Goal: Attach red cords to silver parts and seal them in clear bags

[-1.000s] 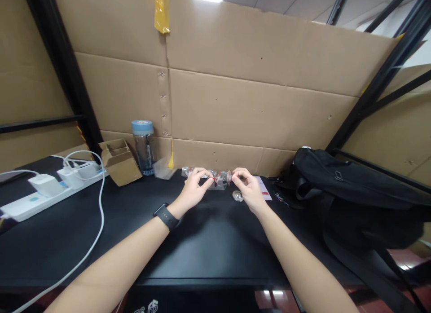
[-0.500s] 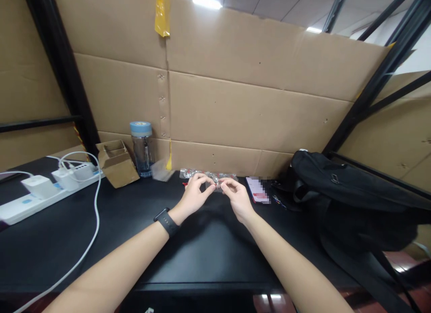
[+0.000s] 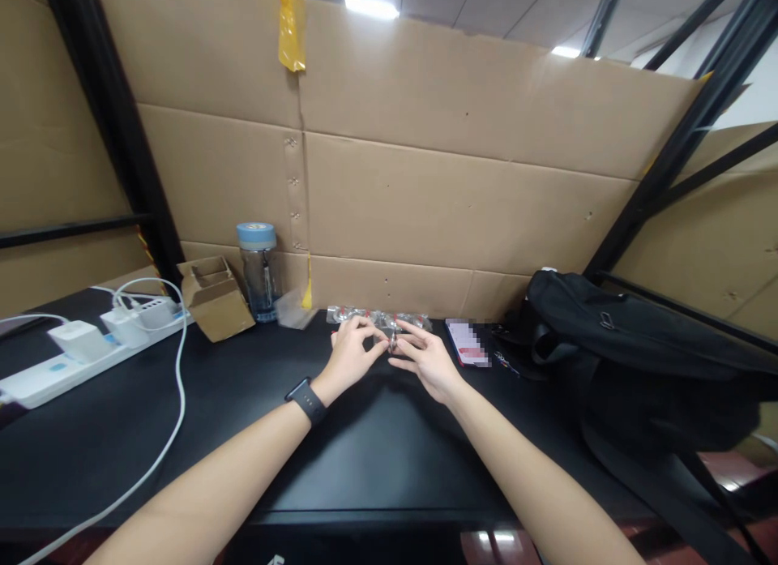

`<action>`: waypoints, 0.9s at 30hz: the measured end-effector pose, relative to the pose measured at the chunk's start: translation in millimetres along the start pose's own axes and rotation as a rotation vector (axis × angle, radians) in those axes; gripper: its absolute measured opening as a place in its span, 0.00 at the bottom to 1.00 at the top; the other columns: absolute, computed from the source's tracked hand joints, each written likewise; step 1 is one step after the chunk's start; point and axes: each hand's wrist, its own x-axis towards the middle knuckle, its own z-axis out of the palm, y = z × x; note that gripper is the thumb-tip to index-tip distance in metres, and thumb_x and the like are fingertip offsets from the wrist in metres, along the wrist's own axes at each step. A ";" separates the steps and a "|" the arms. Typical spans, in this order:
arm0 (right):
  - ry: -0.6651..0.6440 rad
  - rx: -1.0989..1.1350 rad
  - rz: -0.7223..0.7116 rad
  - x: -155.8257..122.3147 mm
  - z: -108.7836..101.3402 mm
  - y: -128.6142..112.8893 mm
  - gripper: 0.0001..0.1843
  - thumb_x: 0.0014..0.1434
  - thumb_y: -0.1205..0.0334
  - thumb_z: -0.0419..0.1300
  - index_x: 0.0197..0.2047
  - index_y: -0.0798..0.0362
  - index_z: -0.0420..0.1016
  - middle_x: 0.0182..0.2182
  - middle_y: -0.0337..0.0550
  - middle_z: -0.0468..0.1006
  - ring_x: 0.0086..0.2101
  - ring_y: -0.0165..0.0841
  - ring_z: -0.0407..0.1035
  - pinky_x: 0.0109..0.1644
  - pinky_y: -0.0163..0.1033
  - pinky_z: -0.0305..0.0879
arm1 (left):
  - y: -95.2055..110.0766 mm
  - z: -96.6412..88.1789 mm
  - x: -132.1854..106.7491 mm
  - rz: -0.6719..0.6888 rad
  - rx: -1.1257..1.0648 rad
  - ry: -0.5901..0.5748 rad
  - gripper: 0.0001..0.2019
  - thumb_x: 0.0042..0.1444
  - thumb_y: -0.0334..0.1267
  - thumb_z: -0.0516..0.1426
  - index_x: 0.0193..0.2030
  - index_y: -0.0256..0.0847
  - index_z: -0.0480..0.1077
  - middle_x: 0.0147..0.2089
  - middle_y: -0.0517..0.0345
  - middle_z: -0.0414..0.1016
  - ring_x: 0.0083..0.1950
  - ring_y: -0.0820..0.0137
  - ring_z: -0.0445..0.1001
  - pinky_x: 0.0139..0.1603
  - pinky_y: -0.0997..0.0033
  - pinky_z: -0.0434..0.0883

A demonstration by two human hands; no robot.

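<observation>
A small shiny piece [image 3: 392, 339], too small to be identified, was pinched by the left hand [image 3: 351, 353]. The half-open right hand [image 3: 427, 361] apparently touched it, above the black surface [image 3: 365, 435], beside clear packets [image 3: 365, 314].

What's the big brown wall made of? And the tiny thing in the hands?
The wall looks like dull brown cardboard: creases, seams, tape. The tiny thing at the fingertips of the left hand and right hand glints, perhaps shiny metal; too small to be sure.
</observation>
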 end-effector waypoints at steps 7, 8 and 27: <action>0.027 -0.013 0.031 1.1 -2.0 0.9 0.25 0.51 0.57 0.74 0.52 0.52 0.81 0.42 0.48 0.79 0.44 0.39 0.75 0.52 0.53 0.76 | -0.4 3.8 -4.3 0.091 0.095 0.048 0.04 0.59 0.42 0.62 0.37 0.52 0.80 0.47 0.56 0.72 0.56 0.58 0.66 0.55 0.53 0.61; 0.026 -0.022 0.027 0.9 -1.8 0.6 0.26 0.51 0.56 0.74 0.52 0.53 0.81 0.43 0.48 0.79 0.45 0.40 0.75 0.53 0.52 0.76 | -1.5 5.0 -4.4 0.102 0.102 0.057 0.04 0.59 0.42 0.62 0.36 0.52 0.80 0.47 0.56 0.72 0.56 0.58 0.66 0.54 0.54 0.62; 0.169 -0.804 -0.413 21.1 -43.8 -19.9 0.22 0.49 0.61 0.68 0.49 0.52 0.81 0.46 0.49 0.81 0.42 0.42 0.77 0.51 0.49 0.74 | -32.4 12.9 -5.0 0.283 0.209 -0.379 0.18 0.69 0.45 0.48 0.62 0.47 0.65 0.63 0.45 0.72 0.67 0.55 0.66 0.64 0.42 0.56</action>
